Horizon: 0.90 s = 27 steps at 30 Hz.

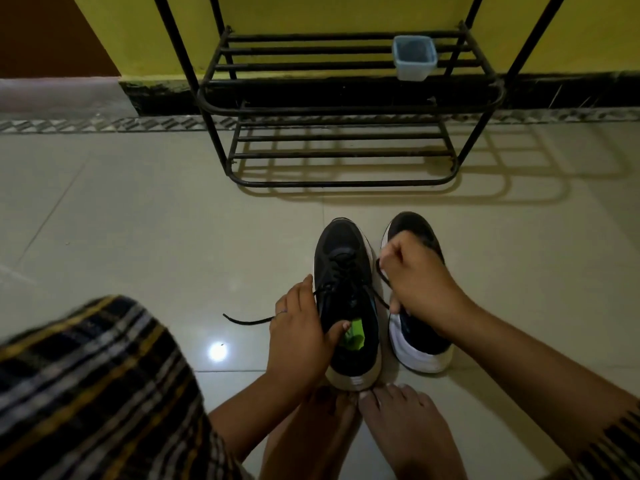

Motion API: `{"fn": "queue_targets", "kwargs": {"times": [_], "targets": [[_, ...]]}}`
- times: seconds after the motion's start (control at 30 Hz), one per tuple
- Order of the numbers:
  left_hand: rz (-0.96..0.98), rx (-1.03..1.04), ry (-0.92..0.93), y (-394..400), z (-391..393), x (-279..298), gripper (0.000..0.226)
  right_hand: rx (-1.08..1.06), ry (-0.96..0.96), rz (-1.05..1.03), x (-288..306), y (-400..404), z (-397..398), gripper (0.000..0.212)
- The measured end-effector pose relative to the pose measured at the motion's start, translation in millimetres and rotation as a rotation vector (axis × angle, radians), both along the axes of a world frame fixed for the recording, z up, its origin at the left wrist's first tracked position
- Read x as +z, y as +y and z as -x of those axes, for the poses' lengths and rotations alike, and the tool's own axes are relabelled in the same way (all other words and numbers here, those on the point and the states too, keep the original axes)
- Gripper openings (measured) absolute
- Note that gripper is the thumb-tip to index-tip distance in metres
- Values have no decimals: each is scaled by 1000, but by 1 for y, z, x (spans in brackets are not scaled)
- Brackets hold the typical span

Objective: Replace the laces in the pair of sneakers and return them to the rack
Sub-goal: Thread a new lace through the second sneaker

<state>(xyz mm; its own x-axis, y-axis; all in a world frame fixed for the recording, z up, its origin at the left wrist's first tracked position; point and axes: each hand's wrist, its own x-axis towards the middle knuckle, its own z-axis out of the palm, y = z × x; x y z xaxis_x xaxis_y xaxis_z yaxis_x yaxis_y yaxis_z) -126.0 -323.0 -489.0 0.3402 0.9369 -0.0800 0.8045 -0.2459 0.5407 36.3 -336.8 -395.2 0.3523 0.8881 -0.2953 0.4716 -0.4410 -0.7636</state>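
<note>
Two black sneakers w/ white soles sit side by side on the tiled floor [138,202], toes toward the black metal rack [339,109]. Left sneaker [346,271] is laced; left hand [298,337] rests against its side, thumb at the collar, grip pinching one black lace end [249,320] that trails out left over the floor. Right hand [412,271] hovers over the right sneaker [420,344], grip clenched around the other lace end [382,282], pulled up & right. Small pale-blue container [414,58] on the rack's upper shelf. Bare feet [398,431] touch the left sneaker's heel.
</note>
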Motion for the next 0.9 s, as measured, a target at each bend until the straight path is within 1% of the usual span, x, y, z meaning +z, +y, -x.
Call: {"fn": "queue_targets", "kwargs": {"times": [0.03, 0.1, 0.13, 0.17, 0.27, 0.33, 0.37, 0.43, 0.5, 0.63, 0.7, 0.73, 0.8, 0.83, 0.87, 0.9], "targets": [[1, -1, -27, 0, 1, -1, 83, 74, -27, 91, -3, -2, 0, 18], [1, 6, -93, -2, 3, -3, 79, 178, 93, 258, -4, -6, 0, 18], [-6, 11, -116, -3, 4, -4, 76, 208, 173, 296, -2, -8, 1, 18], [-20, 16, -131, -3, 5, -5, 72, 219, 241, 284, 1, -9, 1, 18], [-32, 19, -146, -4, 6, -6, 48, 147, 359, 68, 14, -6, -1, 15], [-4, 18, -145, -4, 6, -7, 32, 89, 388, -99, 24, -2, -7, 16], [9, 24, -149, -4, 6, -7, 29, 62, 378, -161, 28, -1, -9, 16], [35, 47, -167, -4, 5, -8, 29, 27, 319, -238, 29, -1, -13, 17], [68, 69, -181, -4, 6, -9, 29, 10, 215, -250, 22, 0, -16, 17], [165, -4, -173, -1, 5, -14, 53, 3, -93, -106, 1, 2, -31, 15], [234, -19, -163, 1, 2, -15, 58, 30, -247, -77, -6, 1, -35, 11], [266, -16, -160, 2, 1, -15, 61, 44, -323, -113, -9, 0, -34, 10], [308, -7, -167, 3, 0, -13, 68, 75, -444, -252, -11, -4, -28, 14], [326, 0, -177, 4, 0, -12, 73, 97, -470, -285, -14, -5, -24, 16], [345, 7, -187, 5, -1, -11, 76, 121, -439, -261, -18, -6, -20, 18], [366, 18, -205, 7, -2, -10, 78, 130, -332, -160, -21, -6, -16, 23]]}}
